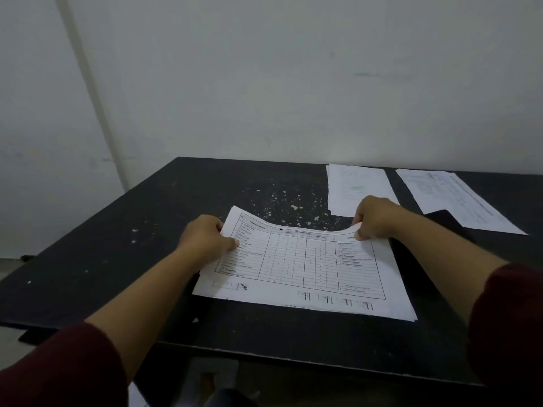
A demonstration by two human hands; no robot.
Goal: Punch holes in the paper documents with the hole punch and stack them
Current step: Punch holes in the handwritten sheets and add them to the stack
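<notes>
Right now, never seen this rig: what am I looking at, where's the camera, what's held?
No machine here: a person works with bare hands. The single picture comes from a camera worn on the head, looking forward and down. The left hand and right hand each pinch a far corner of the form, a printed table sheet lying on a black table, its far edge lifted. Two more paper piles lie at the far right. A dark object sits by the right wrist; I cannot tell what it is.
</notes>
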